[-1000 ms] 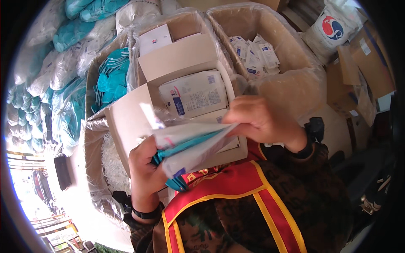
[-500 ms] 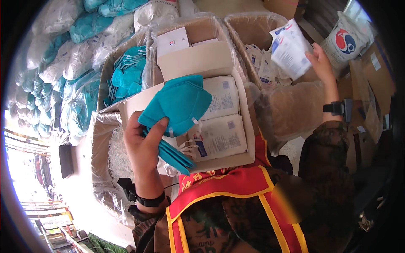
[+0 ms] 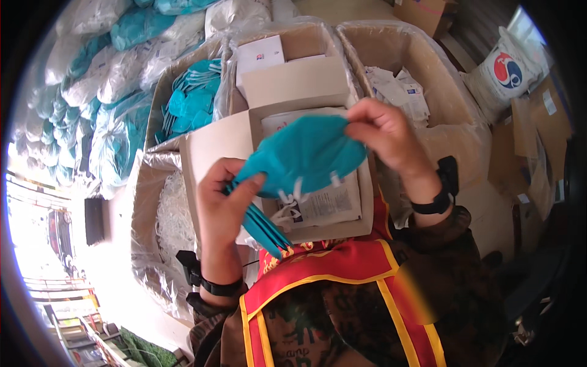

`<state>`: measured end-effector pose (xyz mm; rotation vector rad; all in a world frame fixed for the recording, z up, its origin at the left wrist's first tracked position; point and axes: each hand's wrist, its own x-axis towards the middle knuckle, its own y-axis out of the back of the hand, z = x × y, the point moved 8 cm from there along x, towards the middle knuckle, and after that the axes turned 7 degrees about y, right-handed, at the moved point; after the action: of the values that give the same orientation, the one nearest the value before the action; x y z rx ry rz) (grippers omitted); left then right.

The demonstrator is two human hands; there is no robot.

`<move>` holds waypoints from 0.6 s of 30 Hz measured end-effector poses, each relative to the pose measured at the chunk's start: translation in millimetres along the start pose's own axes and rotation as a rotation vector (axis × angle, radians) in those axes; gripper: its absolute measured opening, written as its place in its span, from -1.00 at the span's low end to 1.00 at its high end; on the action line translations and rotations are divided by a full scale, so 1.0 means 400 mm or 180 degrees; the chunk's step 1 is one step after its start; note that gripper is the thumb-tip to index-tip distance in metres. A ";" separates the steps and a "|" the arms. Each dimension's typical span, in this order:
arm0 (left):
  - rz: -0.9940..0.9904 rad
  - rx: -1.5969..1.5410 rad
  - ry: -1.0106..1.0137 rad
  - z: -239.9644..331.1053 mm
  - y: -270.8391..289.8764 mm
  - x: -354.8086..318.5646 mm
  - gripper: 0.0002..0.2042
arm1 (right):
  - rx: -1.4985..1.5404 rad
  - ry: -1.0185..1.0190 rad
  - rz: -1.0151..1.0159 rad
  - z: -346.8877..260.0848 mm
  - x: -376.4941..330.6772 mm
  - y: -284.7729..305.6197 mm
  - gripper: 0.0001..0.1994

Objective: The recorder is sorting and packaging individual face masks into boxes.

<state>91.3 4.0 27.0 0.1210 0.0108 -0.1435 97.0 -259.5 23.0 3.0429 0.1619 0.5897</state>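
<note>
— Cardboard cartons lined with clear plastic crowd the floor around you. What have your hands got?

— Your left hand (image 3: pixel 221 202) is closed around a stack of folded teal face masks (image 3: pixel 260 223); their ends fan out below your thumb toward your red, yellow-edged vest (image 3: pixel 342 275). The top teal cup-shaped mask (image 3: pixel 309 156) spreads up and to the right from that hand.

— And your right hand?

— Your right hand (image 3: pixel 385 131) pinches the upper right edge of that same top mask between thumb and fingertips, so the mask spans between both hands. White straps (image 3: pixel 287 199) dangle from its lower edge.

— What lies beneath?

— Just under both hands sits an open white cardboard box (image 3: pixel 208 147), and inside it flat white printed packets (image 3: pixel 324 205) show below the mask. Beyond your left hand, a carton holds loose teal masks (image 3: pixel 192 101). Beyond your right hand, another plastic-lined carton (image 3: pixel 397 46) holds small white packets (image 3: pixel 400 88). Far off your left hand, clear bags of teal and white goods (image 3: pixel 116 79) are heaped up.
</note>
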 end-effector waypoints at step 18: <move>-0.0196 -0.0654 -0.0071 0.003 0.035 0.009 -0.85 | -0.0788 0.0621 -0.0780 -0.121 0.047 -0.157 -0.91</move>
<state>96.9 17.0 29.6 -0.0860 0.0068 -0.2043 90.1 -194.0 71.0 2.6716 0.4261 0.8164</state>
